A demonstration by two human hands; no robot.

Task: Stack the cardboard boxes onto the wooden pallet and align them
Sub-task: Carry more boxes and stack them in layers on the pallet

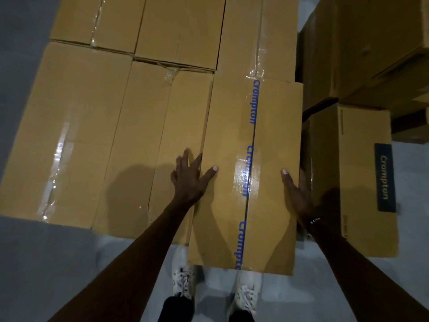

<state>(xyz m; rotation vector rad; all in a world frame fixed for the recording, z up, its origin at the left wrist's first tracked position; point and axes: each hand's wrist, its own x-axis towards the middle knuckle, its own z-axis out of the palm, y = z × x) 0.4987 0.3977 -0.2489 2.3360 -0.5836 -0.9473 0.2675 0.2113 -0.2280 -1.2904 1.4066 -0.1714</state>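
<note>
Your left hand [188,180] has a spread, straight-fingered grip: the thumb lies flat on top of the long brown cardboard box sealed with blue-printed clear tape [248,173], and the fingers fan out at its left edge, over the seam with the neighbouring box. Your right hand [296,194] clasps the same box from the right, thumb on the top face and the fingers wrapped down over the side, mostly hidden there.

The taped box lies lengthwise away from you, with its near end jutting out past the front of the stack toward your white lace-up shoes [246,296]. Its left side sits against the layer of plain brown cardboard boxes [92,135], which lie packed side by side in rows (several with shiny clear tape along their seams). The pallet beneath them cannot be seen.

To the right, just beside your right hand, a lower brown carton with a dark printed label [362,173] stands on the pale grey floor [46,263]. Behind it, a pile of larger brown cartons [362,43] rises at the upper right.
</note>
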